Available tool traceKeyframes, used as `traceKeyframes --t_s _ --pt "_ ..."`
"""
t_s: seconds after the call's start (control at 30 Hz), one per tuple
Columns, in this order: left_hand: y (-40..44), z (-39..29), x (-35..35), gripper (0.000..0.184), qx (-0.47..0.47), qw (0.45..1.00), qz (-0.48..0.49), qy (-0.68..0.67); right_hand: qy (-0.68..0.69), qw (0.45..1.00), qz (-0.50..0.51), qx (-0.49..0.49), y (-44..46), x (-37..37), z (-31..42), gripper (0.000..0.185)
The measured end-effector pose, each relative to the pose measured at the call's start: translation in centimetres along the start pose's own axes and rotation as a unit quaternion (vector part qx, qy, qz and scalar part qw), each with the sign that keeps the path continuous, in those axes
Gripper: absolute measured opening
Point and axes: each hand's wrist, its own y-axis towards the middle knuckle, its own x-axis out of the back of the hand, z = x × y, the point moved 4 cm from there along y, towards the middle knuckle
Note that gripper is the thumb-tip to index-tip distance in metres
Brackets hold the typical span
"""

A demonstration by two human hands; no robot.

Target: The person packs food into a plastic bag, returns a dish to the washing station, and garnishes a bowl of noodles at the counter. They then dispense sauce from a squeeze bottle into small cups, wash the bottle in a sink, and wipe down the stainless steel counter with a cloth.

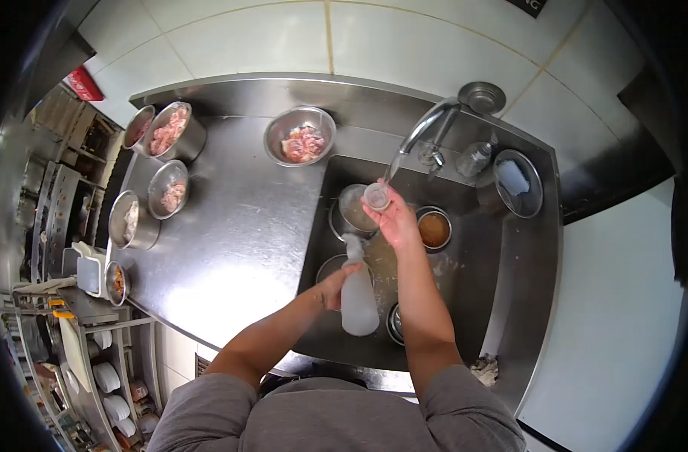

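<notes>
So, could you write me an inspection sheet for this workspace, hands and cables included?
Surface: silver metal counter, dark rectangular metal sink
Job's things: translucent white plastic bottle; small round translucent cup near the curved chrome faucet
Clutter: round silver metal bowls, several holding pinkish meat, on the counter
Hands: left hand grips the bottle; right hand holds the cup over the sink
Cables: nothing seen
Surroundings: cream tiled wall; round white dishes at lower left

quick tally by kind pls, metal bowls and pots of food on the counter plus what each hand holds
metal bowls and pots of food on the counter: 6
whitish bottle, in the left hand: 1
small cup-like piece, in the right hand: 1
total: 8
</notes>
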Motion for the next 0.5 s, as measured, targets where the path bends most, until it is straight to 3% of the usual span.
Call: traceKeyframes --t_s 0.1,0.17,0.3,0.4,0.5 --pt "-1.8 0.7 0.9 0.054 -0.015 0.999 -0.016 0.029 0.016 0.999 -0.043 0.000 2.8 -0.1 -1.6 0.037" --pt "-3.6 0.6 0.3 0.057 -0.046 0.999 0.017 0.015 -0.086 0.980 -0.163 0.080 3.7 1.0 -1.8 0.028" --pt "-4.3 -0.3 0.2 0.058 -0.037 0.999 0.004 0.008 -0.139 0.974 -0.169 0.053 3.7 -0.6 -1.2 0.026" --pt "-4.4 -0.8 -0.4 0.059 -0.043 0.999 0.012 0.004 -0.116 0.979 -0.140 0.097 2.4 -2.5 -0.3 0.025" --pt "-4.5 -0.9 -0.9 0.060 -0.066 0.998 0.009 0.011 -0.197 0.963 -0.169 0.071 1.2 -4.1 0.9 0.036"
